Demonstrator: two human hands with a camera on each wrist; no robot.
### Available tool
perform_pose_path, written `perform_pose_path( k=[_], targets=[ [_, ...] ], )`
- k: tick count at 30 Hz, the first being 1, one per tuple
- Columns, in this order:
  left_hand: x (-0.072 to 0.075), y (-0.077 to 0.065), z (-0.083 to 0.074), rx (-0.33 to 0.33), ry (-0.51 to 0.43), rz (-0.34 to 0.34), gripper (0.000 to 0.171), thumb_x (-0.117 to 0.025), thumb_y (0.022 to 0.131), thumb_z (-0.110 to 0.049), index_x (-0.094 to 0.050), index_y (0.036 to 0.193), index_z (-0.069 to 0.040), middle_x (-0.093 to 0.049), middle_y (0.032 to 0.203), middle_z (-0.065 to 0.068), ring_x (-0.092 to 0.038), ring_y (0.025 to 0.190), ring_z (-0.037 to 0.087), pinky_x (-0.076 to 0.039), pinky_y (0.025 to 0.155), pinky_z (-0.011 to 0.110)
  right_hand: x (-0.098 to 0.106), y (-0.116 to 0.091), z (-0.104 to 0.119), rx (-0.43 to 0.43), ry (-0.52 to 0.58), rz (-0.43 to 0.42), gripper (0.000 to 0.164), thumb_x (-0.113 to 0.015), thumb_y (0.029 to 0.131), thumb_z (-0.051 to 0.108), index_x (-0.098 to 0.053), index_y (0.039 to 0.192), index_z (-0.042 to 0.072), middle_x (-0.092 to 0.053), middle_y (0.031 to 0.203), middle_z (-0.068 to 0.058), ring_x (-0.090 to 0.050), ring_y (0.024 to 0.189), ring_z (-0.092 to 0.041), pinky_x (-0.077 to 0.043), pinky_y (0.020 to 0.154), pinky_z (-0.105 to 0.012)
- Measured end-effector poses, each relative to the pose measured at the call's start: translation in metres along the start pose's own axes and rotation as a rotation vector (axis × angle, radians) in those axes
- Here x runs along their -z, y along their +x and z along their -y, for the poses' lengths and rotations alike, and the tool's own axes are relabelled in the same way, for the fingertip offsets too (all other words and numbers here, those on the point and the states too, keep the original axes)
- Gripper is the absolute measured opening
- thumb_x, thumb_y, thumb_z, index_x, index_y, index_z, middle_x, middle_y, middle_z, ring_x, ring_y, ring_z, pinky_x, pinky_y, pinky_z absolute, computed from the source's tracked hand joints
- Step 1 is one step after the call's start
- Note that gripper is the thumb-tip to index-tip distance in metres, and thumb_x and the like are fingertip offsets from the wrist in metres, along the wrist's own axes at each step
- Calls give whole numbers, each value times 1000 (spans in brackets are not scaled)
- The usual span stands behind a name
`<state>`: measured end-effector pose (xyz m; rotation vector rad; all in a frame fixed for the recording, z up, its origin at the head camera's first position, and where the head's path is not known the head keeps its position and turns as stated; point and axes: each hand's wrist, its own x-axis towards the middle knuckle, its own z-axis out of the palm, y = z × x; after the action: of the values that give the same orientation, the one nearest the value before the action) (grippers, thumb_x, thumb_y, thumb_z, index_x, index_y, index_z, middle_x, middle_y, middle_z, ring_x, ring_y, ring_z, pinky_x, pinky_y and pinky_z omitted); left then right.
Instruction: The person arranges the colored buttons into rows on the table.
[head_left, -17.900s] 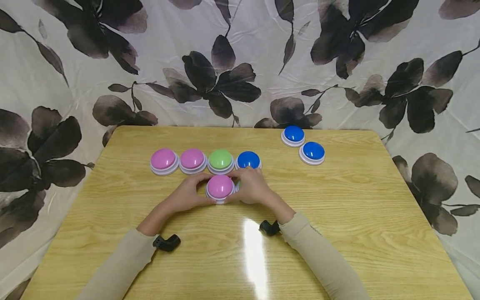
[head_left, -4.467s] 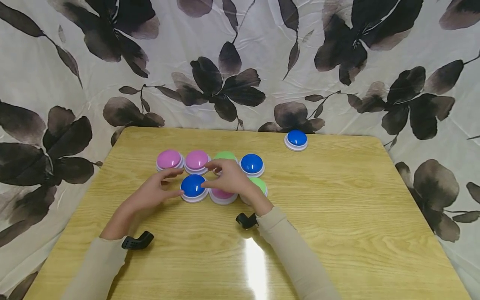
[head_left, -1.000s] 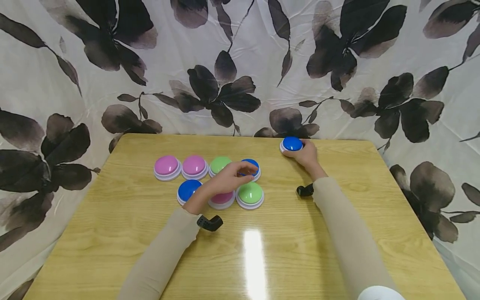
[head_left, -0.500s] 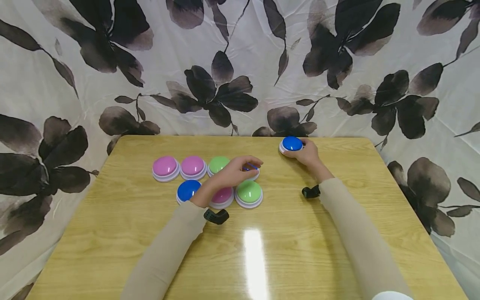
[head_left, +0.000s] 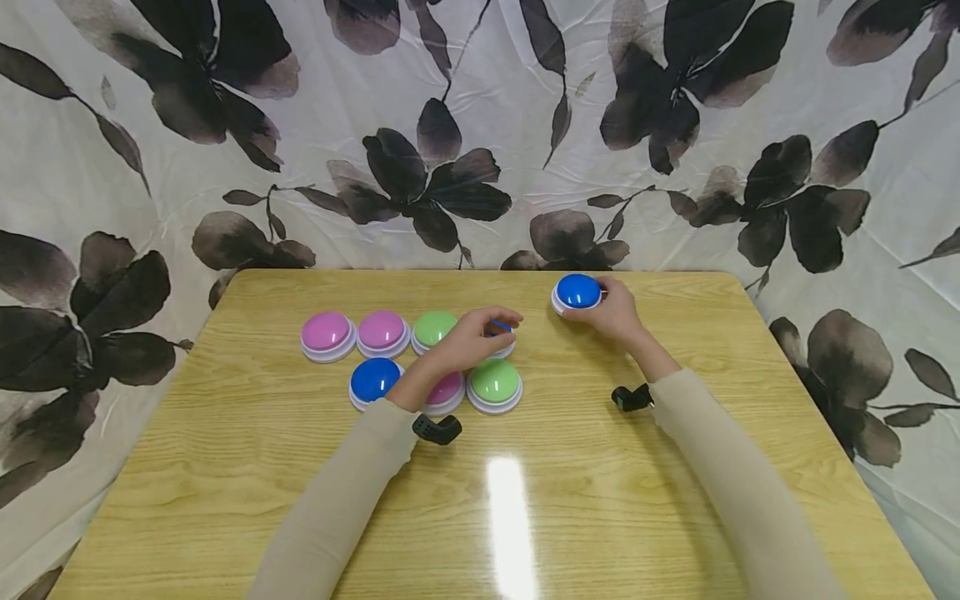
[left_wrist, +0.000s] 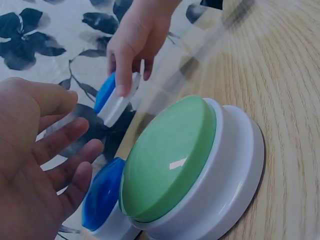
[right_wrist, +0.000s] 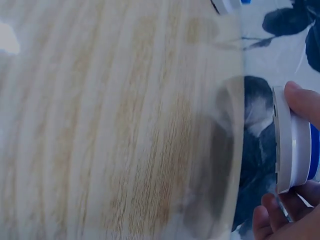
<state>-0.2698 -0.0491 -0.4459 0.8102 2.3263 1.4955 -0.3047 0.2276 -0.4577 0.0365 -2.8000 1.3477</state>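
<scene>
My right hand grips a blue buzzer button with a white base by its sides near the table's back edge. In the right wrist view the white base stands away from the table, thumb on one side and fingers on the other. My left hand hovers with loosely bent fingers over the right end of the back row, partly hiding a blue button there. In the left wrist view that hand holds nothing, and a green button from the front row sits beside it.
Two pink buttons and a green button continue the back row leftward. The front row has a blue button, a pink button partly behind the left wrist, and the green one. A floral cloth hangs behind the wooden table.
Over the last second my right hand has lifted the blue button slightly. My left hand has shifted a little right. Earlier, both hands set pink and blue buttons in the front row.
</scene>
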Motion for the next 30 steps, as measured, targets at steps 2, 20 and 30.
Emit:
perform_pose_path(
  k=[2,20,30],
  targets=[
    [0,-1,1,12,1,-18,33,-59,96,-8,-58,129,-1,-58,128,22,-60,105,26,-49,90,35,-1,-6,5,31,-12,2,86,-87,73,30,-42,138,-5,-47,134,-22,-47,121,-36,-41,101,-49],
    [3,-6,1,20,85,-49,51,-73,88,-13,-54,134,-3,-55,133,14,-56,114,29,-46,97,39,-7,-61,40,186,-16,120,88,-90,68,32,-47,137,0,-49,132,-17,-47,118,-33,-46,96,-50],
    [3,-25,-1,-40,132,0,64,-79,83,-24,-52,138,-6,-52,137,6,-48,125,29,-41,104,44,-12,-87,49,259,37,178,82,-92,66,29,-52,133,5,-52,124,-11,-51,112,-27,-50,90,-44]
  ],
)
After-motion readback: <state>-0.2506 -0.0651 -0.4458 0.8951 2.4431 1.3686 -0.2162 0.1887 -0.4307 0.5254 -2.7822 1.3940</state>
